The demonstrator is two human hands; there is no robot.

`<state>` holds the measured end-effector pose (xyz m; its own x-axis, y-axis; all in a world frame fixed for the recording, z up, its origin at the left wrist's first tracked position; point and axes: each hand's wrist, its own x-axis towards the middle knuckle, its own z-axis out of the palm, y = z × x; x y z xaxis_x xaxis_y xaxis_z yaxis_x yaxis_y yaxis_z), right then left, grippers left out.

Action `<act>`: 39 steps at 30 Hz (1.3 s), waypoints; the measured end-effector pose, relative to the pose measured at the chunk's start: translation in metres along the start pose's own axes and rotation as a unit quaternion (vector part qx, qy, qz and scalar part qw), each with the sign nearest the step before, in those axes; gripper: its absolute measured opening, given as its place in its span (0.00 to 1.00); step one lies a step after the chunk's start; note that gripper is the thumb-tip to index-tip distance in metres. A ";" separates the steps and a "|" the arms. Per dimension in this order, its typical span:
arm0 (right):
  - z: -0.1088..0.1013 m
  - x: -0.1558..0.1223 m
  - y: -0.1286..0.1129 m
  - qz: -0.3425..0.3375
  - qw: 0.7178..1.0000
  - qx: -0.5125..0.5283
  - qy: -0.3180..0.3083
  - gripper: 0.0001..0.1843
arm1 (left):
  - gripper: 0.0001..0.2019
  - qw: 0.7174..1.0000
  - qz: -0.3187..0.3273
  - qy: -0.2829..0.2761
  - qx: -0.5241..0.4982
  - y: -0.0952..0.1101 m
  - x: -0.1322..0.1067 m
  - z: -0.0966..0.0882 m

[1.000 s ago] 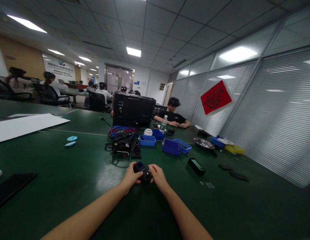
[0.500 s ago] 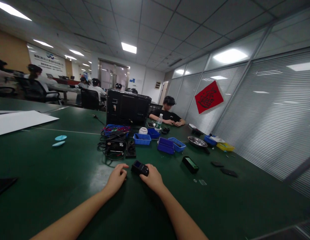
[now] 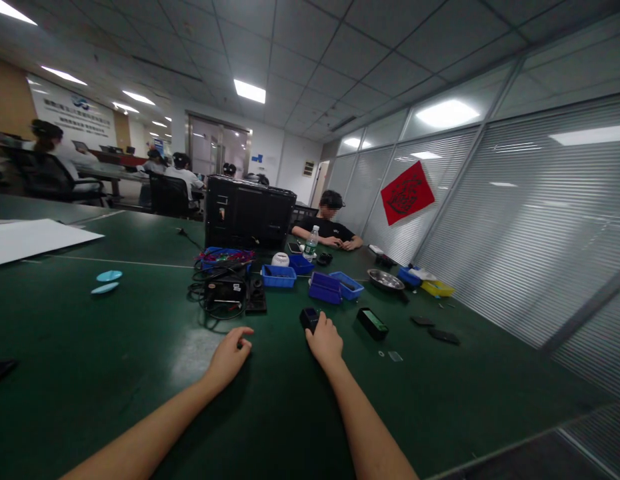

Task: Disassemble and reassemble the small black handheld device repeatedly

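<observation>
My right hand [image 3: 324, 342] is stretched forward over the green table [image 3: 115, 360], its fingers closed on a small black device with a little screen [image 3: 309, 317]. My left hand [image 3: 229, 357] rests on the table to the left, fingers loosely curled, holding nothing. A second black device with a green face [image 3: 373, 323] lies just right of the right hand. Two small clear bits [image 3: 389, 355] lie on the table near it.
Behind the hands are a black unit tangled with cables [image 3: 223, 293], several blue bins [image 3: 330, 288], a metal bowl [image 3: 385, 280], a yellow tray [image 3: 437, 289] and a big black case [image 3: 249, 213]. A person [image 3: 330, 230] sits across the table; others sit far left.
My left hand let go of the black device and drew back to the left. My right hand carried the device forward and to the right, toward the blue bins.
</observation>
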<state>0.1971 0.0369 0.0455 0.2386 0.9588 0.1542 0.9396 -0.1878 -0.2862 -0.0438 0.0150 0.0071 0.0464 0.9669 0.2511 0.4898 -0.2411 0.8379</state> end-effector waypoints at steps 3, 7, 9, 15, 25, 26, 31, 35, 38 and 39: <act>0.001 0.002 0.003 -0.001 1.000 0.002 -0.005 0.36 | 0.15 1.000 -0.013 -0.008 0.005 0.002 -0.001 -0.001; 0.004 0.002 0.004 -0.011 1.000 0.013 -0.014 0.38 | 0.15 0.999 -0.025 -0.025 0.007 0.009 -0.003 -0.004; 0.004 0.003 0.004 -0.009 1.000 0.011 -0.015 0.38 | 0.15 0.999 -0.025 -0.031 0.002 0.010 -0.004 -0.004; -0.012 0.004 0.007 0.014 1.000 0.017 0.014 0.33 | 0.15 0.999 -0.023 -0.034 -0.004 0.008 -0.003 -0.003; -0.024 -0.005 -0.007 -0.063 0.935 0.326 0.128 0.28 | 0.17 0.999 -0.018 -0.036 -0.013 0.006 -0.002 -0.002; -0.017 -0.006 -0.011 -0.055 0.917 0.389 0.073 0.26 | 0.18 0.999 -0.019 -0.036 -0.018 0.007 -0.002 -0.001; 0.020 -0.015 -0.030 -0.025 0.801 0.568 -0.189 0.19 | 0.31 0.999 0.034 -0.024 0.002 0.010 -0.006 0.002; 0.027 -0.023 -0.032 -0.040 0.774 0.548 -0.314 0.18 | 0.34 0.988 0.145 -0.032 0.053 0.015 -0.012 0.001; 0.020 -0.023 -0.030 -0.062 0.826 0.461 -0.320 0.17 | 0.31 0.982 0.160 -0.066 0.080 0.018 -0.014 0.000; 0.017 -0.022 -0.029 -0.076 0.859 0.414 -0.291 0.17 | 0.29 0.981 0.159 -0.071 0.086 0.018 -0.015 -0.001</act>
<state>0.1607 0.0247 0.0344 -0.2606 0.9485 -0.1799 0.3955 -0.0651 -0.9161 -0.0361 -0.0038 0.0188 0.3361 0.8502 0.4052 0.5706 -0.5261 0.6306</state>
